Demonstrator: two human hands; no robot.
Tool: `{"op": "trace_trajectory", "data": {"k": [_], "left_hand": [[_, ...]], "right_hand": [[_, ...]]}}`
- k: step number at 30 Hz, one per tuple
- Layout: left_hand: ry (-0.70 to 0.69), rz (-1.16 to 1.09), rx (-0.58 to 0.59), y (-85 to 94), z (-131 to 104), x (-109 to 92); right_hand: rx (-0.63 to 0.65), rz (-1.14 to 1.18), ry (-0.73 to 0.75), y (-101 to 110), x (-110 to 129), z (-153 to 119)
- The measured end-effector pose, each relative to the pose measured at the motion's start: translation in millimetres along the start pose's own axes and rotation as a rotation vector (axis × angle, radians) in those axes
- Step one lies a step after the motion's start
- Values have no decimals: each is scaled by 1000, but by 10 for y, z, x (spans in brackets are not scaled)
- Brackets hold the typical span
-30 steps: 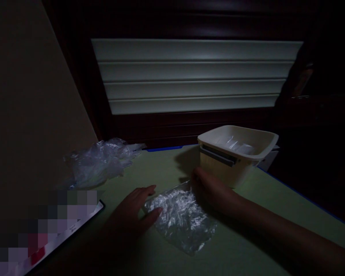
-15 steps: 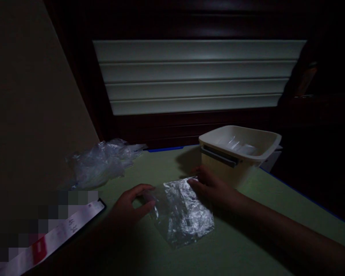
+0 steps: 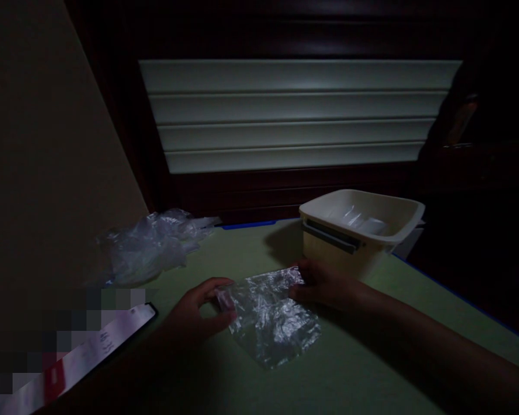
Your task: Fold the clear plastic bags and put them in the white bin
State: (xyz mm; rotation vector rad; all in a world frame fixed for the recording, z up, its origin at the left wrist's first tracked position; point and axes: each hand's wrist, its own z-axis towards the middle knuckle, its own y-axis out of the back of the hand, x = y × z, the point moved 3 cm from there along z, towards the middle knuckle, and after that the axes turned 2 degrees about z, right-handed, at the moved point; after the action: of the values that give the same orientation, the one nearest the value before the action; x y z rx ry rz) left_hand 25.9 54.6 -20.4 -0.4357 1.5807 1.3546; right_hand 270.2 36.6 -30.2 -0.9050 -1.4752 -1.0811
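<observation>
A clear plastic bag (image 3: 274, 323), crinkled and shiny, lies over the green tabletop (image 3: 242, 253) in front of me. My left hand (image 3: 203, 308) has its left edge between thumb and fingers. At the upper right corner, the fingers of my right hand (image 3: 324, 285) are closed on the film. Beyond that hand stands a cream plastic bin (image 3: 341, 262) with a grey handle, and some clear plastic (image 3: 372, 225) shows inside it.
A heap of clear plastic bags (image 3: 155, 245) lies at the back left against the wall. Nearer on the left is a white and red strip (image 3: 99, 343), partly pixelated. A dark-framed panel with pale slats (image 3: 294, 118) rises behind the table.
My right hand's fingers have closed on the bag's upper right corner. The bag's film has shifted and looks flatter. My left hand has barely moved.
</observation>
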Motion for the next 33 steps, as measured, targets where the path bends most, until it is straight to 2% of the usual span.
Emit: {"op": "trace_trajectory", "data": {"k": [12, 17, 19, 22, 25, 30, 33], "left_hand": [[54, -78, 2, -30, -35, 6], [31, -73, -49, 2, -5, 11], [21, -65, -35, 8, 14, 8], [4, 7, 13, 6, 40, -18], [12, 117, 13, 10, 49, -31], [38, 221, 42, -9, 18, 60], [24, 276, 16, -20, 3, 102]], "right_hand": [[-5, 6, 34, 5, -11, 23], [-21, 15, 36, 4, -15, 22], [-20, 18, 32, 3, -16, 21], [-6, 14, 18, 8, -17, 25], [9, -10, 3, 15, -7, 21], [33, -53, -14, -5, 26, -18], [29, -86, -6, -21, 40, -45]]}}
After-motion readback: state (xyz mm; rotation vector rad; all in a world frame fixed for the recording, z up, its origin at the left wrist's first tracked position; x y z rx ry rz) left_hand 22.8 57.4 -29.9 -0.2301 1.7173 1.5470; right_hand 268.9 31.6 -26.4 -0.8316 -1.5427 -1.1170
